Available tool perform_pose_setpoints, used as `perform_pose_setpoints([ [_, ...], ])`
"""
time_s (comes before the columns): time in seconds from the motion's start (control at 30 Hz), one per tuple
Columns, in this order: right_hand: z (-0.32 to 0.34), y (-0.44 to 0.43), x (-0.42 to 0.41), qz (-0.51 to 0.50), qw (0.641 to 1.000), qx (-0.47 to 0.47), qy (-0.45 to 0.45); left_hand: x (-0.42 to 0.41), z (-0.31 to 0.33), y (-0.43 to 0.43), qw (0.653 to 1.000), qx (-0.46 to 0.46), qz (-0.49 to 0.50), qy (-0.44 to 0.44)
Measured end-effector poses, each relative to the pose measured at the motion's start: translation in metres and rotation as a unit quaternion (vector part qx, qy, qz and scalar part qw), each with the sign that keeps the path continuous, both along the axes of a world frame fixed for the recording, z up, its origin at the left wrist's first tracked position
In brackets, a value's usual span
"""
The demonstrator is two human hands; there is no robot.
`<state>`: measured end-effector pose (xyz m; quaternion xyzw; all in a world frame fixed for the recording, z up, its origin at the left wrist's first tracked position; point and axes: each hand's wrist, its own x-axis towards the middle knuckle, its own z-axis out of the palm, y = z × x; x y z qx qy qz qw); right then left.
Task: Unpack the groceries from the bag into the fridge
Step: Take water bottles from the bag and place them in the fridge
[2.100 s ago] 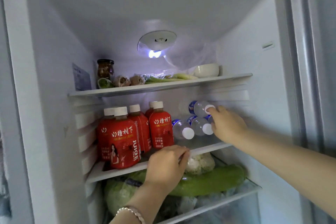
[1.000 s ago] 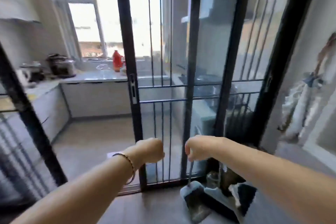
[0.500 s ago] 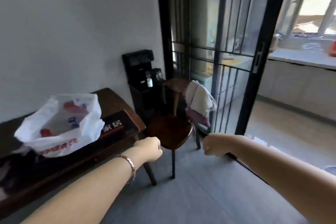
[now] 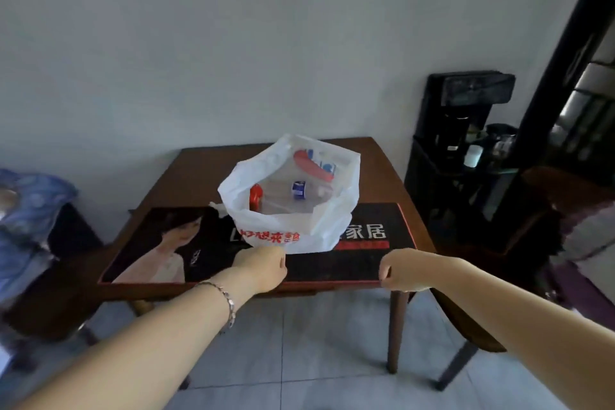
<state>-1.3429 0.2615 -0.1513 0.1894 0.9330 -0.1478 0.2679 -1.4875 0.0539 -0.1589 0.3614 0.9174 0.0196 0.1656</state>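
Note:
A white plastic grocery bag (image 4: 301,230) with red print stands open on a dark wooden table (image 4: 379,160). Inside it I see a bottle with a red cap (image 4: 255,197), a clear water bottle with a blue label (image 4: 298,189) and a red-topped package (image 4: 312,166) at the back. My left hand (image 4: 263,268), with a bracelet on the wrist, is curled into a fist just in front of the bag and holds nothing. My right hand (image 4: 402,271) is also a closed, empty fist, over the table's front right edge. The fridge is out of view.
A black printed mat (image 4: 366,263) covers the table's front half under the bag. A black water dispenser (image 4: 462,130) stands to the right, with a dark chair (image 4: 565,220) beyond it. A blue cloth (image 4: 30,210) lies on dark furniture at left. Grey tiled floor below.
I have turned away from the fridge shelves, past the glass sliding door, to face the table. The bag has come from the left edge to straight ahead; both fists stay empty.

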Motion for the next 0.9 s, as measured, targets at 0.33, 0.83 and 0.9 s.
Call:
perform_pose_setpoints([
  [0.33, -0.016, 0.098, -0.192, 0.023, 0.993, -0.058, 0.1, -0.129, -0.014, 0.075, 0.989, 0.081, 0.052, 0.116],
  [0.83, -0.149, 0.116, -0.38, -0.128, 0.988, 0.0, 0.084, -0.357, -0.068, 0.125, 0.988, -0.035, -0.002, 0.15],
  [0.9, -0.161, 0.12, -0.405, -0.161, 0.983, 0.012, 0.087, -0.381, -0.066, 0.128, 0.992, -0.051, -0.009, 0.115],
])
